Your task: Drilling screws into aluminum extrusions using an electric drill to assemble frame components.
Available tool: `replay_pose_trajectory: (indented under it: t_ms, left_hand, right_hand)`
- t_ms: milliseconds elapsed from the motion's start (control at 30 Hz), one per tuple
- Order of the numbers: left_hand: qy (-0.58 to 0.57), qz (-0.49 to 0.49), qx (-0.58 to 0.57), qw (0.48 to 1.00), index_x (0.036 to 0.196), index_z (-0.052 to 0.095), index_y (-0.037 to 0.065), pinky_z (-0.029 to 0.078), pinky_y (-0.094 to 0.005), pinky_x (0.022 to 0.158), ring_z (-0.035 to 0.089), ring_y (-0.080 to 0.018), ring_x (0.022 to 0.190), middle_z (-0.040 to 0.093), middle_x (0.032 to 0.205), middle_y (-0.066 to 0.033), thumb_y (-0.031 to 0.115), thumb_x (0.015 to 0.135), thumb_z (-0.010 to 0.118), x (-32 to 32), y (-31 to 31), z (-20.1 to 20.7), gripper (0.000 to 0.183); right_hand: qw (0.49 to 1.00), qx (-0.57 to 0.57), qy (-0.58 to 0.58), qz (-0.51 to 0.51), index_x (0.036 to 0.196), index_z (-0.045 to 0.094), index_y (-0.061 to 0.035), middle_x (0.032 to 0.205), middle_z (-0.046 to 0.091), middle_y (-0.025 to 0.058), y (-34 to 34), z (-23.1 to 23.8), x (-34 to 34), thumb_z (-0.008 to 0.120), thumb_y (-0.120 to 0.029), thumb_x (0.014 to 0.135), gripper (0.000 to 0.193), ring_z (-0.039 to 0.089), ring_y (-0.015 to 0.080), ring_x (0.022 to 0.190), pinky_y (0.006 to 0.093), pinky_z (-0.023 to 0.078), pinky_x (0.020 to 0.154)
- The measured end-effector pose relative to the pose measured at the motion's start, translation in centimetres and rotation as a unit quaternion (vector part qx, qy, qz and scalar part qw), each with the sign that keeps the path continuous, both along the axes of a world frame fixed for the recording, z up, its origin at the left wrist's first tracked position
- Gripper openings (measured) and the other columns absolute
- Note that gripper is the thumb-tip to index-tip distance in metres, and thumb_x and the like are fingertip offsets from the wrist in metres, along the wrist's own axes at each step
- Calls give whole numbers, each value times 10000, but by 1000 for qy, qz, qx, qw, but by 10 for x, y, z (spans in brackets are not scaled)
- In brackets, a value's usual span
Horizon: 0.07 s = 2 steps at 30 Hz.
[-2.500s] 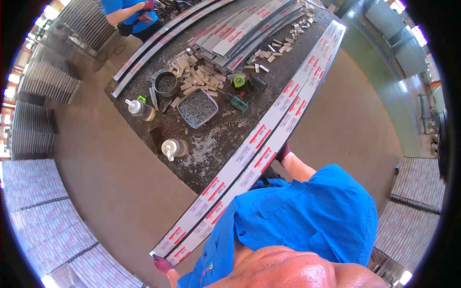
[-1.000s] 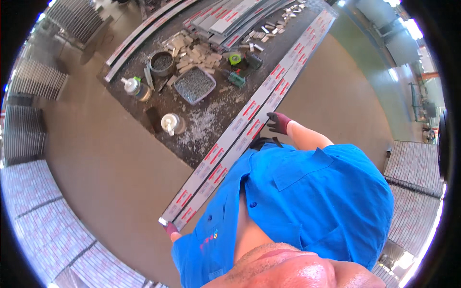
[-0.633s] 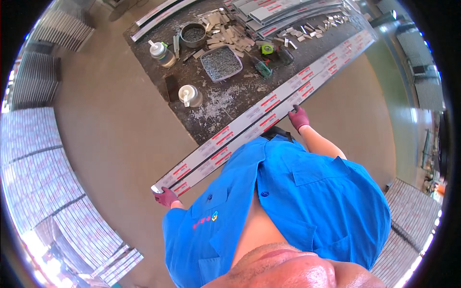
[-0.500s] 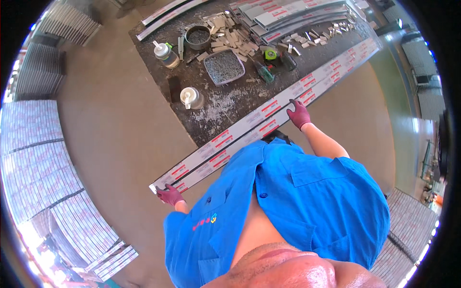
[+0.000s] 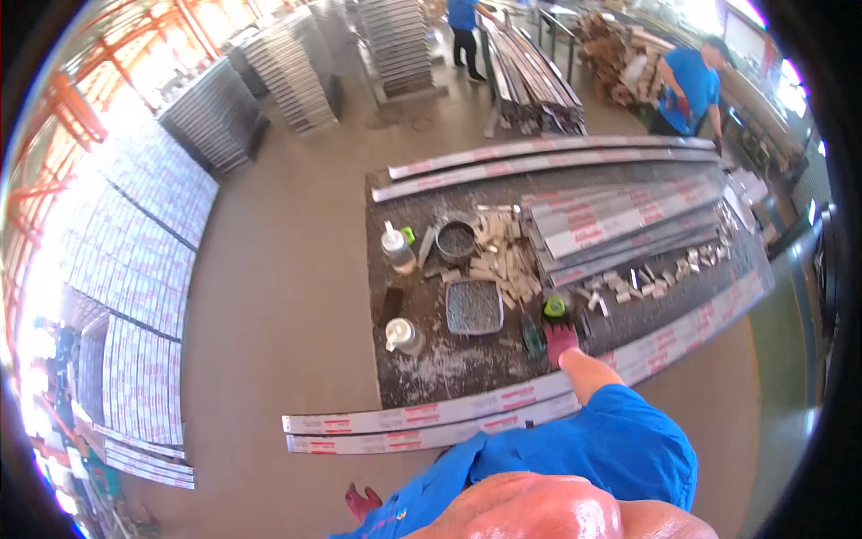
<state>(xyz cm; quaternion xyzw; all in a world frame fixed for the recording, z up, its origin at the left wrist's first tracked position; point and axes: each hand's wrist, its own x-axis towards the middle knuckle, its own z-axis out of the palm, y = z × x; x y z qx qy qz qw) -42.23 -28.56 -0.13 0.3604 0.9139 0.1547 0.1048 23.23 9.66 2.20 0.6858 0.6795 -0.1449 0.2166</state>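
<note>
My right hand (image 5: 562, 341), in a dark red glove, reaches over the table with its fingers at the near edge of a bright green tape measure (image 5: 556, 307). The fingers do not look wrapped around it. A green cordless drill (image 5: 532, 338) lies just left of that hand. Two long white strips with red print, a farther strip (image 5: 449, 412) and a nearer strip (image 5: 404, 441), lie side by side along the table's near edge, their left ends jutting past it. My left hand (image 5: 362, 501), gloved too, hangs open below those ends, touching nothing.
On the dark table (image 5: 422, 373) stand a tub of small metal pieces (image 5: 474, 307), a round tin (image 5: 456, 241), two bottles, loose small blocks (image 5: 505, 269) and a pile of strips (image 5: 593, 225). Stacked panels (image 5: 144, 296) rise at left. A co-worker (image 5: 687, 90) stands at the far right.
Both hands have left the long strips. The right hand has moved over the table to the tape measure; the left has dropped toward my side. My view has tilted up, showing two co-workers.
</note>
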Motion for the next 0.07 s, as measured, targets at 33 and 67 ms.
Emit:
replay_pose_trajectory:
  t_ms: [33, 67]
  left_hand:
    - [1, -9, -22, 1000, 1456, 576, 32, 420, -514, 1154, 558, -426, 1306, 623, 1413, -191, 315, 871, 809, 11, -25, 6, 691]
    - [6, 1, -29, 1000, 1456, 576, 32, 420, -514, 1154, 558, -426, 1306, 623, 1413, -191, 315, 871, 809, 16, -44, 14, 691]
  right_hand:
    - [1000, -8, 8, -1, 1658, 299, -118, 1612, 426, 242, 16, 8, 0, 469, -249, 996, 696, 428, 409, 1492, 587, 264, 1259]
    - [999, -29, 16, -7, 1665, 286, -122, 1618, 424, 235, 14, 9, 4, 483, -257, 993, 714, 425, 407, 1495, 588, 260, 1261]
